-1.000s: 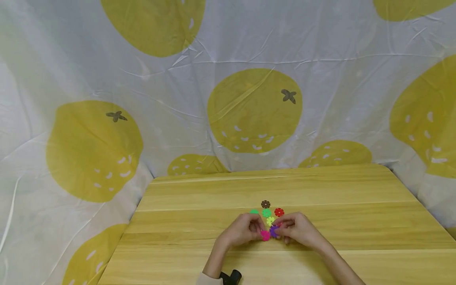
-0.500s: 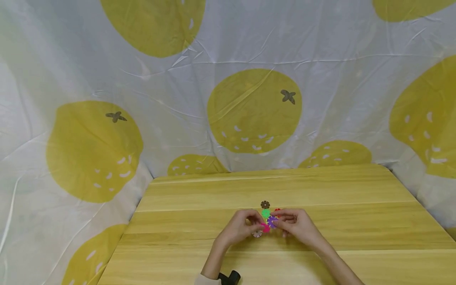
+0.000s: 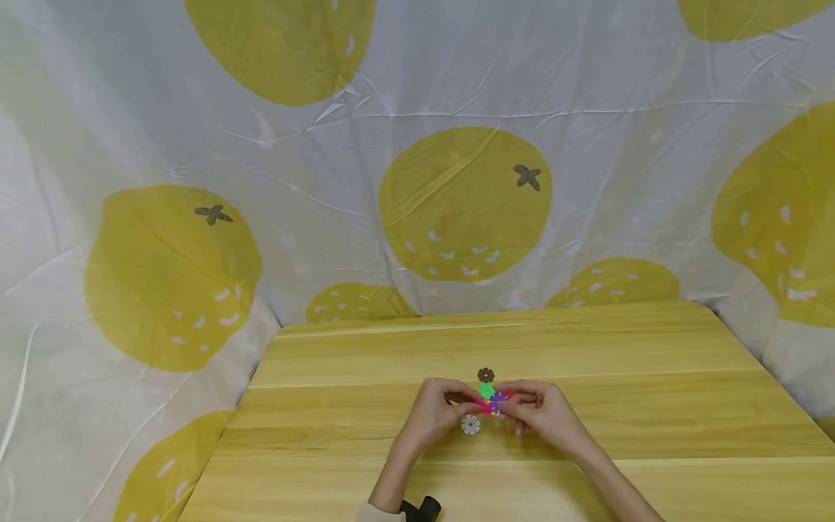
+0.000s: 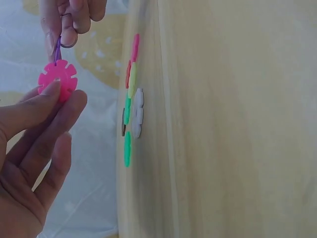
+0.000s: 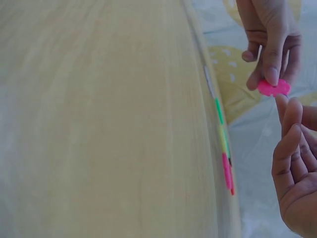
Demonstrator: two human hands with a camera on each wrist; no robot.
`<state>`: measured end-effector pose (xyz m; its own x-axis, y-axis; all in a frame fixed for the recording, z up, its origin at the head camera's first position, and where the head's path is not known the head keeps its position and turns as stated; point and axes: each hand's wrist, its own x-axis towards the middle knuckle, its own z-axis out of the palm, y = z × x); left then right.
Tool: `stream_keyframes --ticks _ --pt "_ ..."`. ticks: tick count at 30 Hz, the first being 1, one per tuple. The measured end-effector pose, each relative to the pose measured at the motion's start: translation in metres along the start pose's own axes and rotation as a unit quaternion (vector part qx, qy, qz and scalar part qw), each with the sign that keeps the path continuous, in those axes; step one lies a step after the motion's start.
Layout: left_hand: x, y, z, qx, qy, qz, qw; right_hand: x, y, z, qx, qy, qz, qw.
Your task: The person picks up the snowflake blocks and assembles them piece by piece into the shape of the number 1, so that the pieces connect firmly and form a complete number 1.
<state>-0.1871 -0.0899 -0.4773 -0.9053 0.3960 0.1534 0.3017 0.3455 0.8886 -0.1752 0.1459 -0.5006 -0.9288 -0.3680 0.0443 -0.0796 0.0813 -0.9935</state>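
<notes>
My left hand [image 3: 433, 409] pinches a pink notched plastic disc [image 4: 63, 72] between thumb and fingers. My right hand [image 3: 544, 409] pinches a purple notched disc [image 3: 499, 403]. In the left wrist view the purple disc stands edge-on, its lower edge right at a notch of the pink one. Both discs are held up above the tabletop. From the right wrist view, the pink disc [image 5: 274, 88] appears at my left thumb tip, while the purple one is mostly hidden by my right fingers.
More notched discs lie on the wooden table [image 3: 339, 435]: white [image 3: 470, 424], brown [image 3: 485, 375], green [image 3: 487, 391], red [image 3: 509, 395], yellow [image 4: 132, 80] and another pink [image 4: 135, 48]. A fruit-print cloth [image 3: 593, 188] hangs behind the table. Something black [image 3: 422, 509] sits by my left wrist.
Both hands have lifted away from the near edge, carrying the pink and purple discs upward in the head view. The discs have come together, and the white disc has come into sight below.
</notes>
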Motion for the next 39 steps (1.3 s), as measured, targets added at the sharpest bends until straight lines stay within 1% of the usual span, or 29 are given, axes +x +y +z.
stream_keyframes --ticks 4,7,11,16,19,24,29,33,39 --pt "0.0004 0.0012 0.0000 0.014 0.018 0.020 0.9995 0.0002 0.0005 -0.0005 -0.004 0.012 -0.012 0.9998" --pt "0.0009 0.0011 0.0003 0.015 0.031 0.031 0.9989 0.0004 0.0001 -0.0004 -0.003 0.025 -0.019 0.9995" --pt "0.0012 0.0009 0.0004 0.015 0.045 0.032 0.9983 0.0009 -0.0007 0.0006 0.006 0.033 -0.014 0.9993" --pt "0.0016 0.0012 0.0001 0.015 0.057 0.031 0.9978 0.0013 -0.0020 0.0021 0.014 0.047 0.002 0.9988" --pt "0.0018 0.0015 0.0004 0.017 0.059 0.035 0.9975 0.0013 -0.0016 0.0028 0.024 0.044 -0.001 0.9987" --pt "0.0015 0.0021 0.0006 0.018 0.059 0.045 0.9971 0.0011 -0.0006 0.0028 0.036 0.024 -0.022 0.9988" --pt "0.0017 0.0029 -0.0010 0.018 0.054 0.075 0.9955 0.0006 -0.0018 0.0029 0.051 0.018 -0.025 0.9982" --pt "0.0022 0.0032 -0.0022 0.025 0.059 0.102 0.9927 0.0001 -0.0019 0.0024 0.058 0.011 -0.030 0.9978" --pt "0.0020 0.0028 -0.0024 0.044 0.076 0.155 0.9840 -0.0006 -0.0004 0.0018 0.053 0.000 -0.058 0.9969"
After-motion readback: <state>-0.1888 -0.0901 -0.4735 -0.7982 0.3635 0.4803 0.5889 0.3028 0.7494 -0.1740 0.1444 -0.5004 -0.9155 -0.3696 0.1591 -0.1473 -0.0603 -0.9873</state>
